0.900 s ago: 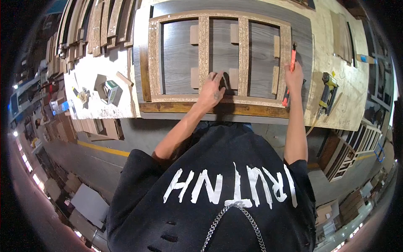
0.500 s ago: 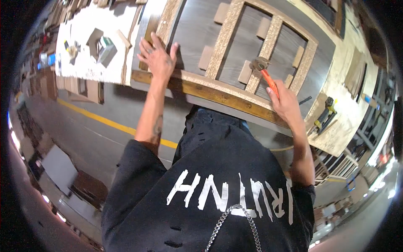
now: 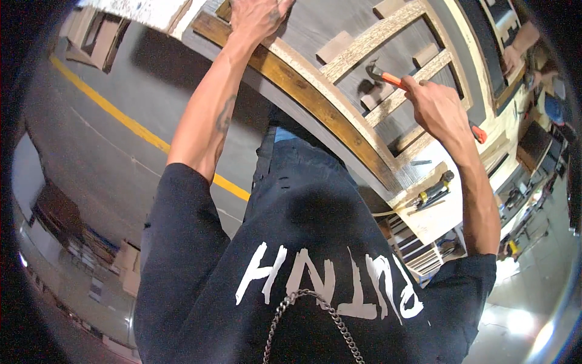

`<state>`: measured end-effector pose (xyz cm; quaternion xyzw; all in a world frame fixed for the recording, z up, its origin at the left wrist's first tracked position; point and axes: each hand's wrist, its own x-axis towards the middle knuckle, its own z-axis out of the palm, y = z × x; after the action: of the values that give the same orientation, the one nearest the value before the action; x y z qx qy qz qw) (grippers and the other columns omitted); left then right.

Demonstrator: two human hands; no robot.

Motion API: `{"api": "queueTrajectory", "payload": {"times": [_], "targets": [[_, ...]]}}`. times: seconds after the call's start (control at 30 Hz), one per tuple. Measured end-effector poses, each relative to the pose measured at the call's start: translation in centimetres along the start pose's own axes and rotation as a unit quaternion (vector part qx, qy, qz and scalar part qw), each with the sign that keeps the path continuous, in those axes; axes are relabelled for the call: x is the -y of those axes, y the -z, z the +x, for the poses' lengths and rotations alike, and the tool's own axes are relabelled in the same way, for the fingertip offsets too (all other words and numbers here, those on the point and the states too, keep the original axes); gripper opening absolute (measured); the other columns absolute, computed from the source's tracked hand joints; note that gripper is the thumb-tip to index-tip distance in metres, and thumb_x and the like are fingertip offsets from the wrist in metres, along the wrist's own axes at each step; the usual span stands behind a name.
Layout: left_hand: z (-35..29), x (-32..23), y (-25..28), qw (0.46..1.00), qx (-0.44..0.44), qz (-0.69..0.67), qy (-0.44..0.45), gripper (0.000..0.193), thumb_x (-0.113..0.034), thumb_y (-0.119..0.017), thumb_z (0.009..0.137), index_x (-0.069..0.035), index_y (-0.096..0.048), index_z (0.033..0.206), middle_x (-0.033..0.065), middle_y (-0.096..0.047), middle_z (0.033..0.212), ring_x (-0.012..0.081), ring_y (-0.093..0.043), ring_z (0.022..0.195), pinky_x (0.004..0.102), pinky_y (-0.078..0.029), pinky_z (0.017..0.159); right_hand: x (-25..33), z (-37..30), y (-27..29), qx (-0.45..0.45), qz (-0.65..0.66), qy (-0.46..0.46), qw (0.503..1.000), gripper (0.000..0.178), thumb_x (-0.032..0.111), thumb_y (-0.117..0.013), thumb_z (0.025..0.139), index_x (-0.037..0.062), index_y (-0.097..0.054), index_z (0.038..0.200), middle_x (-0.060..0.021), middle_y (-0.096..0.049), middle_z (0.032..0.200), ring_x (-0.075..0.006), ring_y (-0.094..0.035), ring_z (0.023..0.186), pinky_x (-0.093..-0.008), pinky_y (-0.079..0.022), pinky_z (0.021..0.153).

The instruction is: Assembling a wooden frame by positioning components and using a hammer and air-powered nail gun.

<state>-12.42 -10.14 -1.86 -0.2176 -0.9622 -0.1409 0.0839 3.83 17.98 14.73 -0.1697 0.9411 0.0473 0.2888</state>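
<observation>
1. The right hand [image 3: 438,106] has its fingers curled together around the orange handle of a hammer with a dark metal head [image 3: 374,68]; the far end of the handle shows beyond the wrist.
2. The hammer's head hangs over an opening in a pale, speckled particle-board frame [image 3: 373,39], beside a crossbar, with a dark shadow below it.
3. The left hand [image 3: 257,19] is at the left end of the frame, close to a long brown-stained wooden strip [image 3: 303,97] running along the near side. Its fingers run past the upper edge of the view, so I cannot tell whether they are spread or pressed together.
4. The frame lies on a grey wood-grain panel [image 3: 315,27], with small tan rectangular blocks [image 3: 335,47] set against its bars.
5. A yellow-and-black power tool [image 3: 433,191] lies on the pale wooden workbench [image 3: 431,217], near the frame's right end.
6. At the upper right, another person's hand [image 3: 512,60] is beside a dark panel.
</observation>
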Motion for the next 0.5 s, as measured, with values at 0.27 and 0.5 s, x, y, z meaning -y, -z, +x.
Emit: {"api": "queueTrajectory", "payload": {"times": [0.27,0.5], "targets": [[-0.4,0.4,-0.2,1.0,0.002,-0.015,0.026,0.066,-0.043,-0.055,0.091,-0.004,-0.039,0.142,0.0323,-0.038,0.139,0.0477,-0.035,0.13,0.0594,-0.029,0.106,0.4,3.0,1.8,0.074,0.035,0.032,0.996,0.023,0.014,-0.056,0.092,0.0036,-0.055,0.112,-0.018,-0.059,0.071,-0.0361,-0.06,0.068,-0.0457,-0.047,0.061],[0.2,0.1,-0.2,0.999,0.008,-0.039,0.03,0.067,-0.044,-0.057,0.09,-0.006,-0.039,0.143,0.0325,-0.037,0.14,0.0487,-0.033,0.131,0.0608,-0.028,0.106,-0.8,0.7,-3.2,-0.039,0.231,-0.038,0.971,0.015,0.015,-0.052,0.097,0.0008,-0.048,0.094,-0.021,-0.055,0.067,-0.0367,-0.056,0.06,-0.0451,-0.044,0.056]]}}
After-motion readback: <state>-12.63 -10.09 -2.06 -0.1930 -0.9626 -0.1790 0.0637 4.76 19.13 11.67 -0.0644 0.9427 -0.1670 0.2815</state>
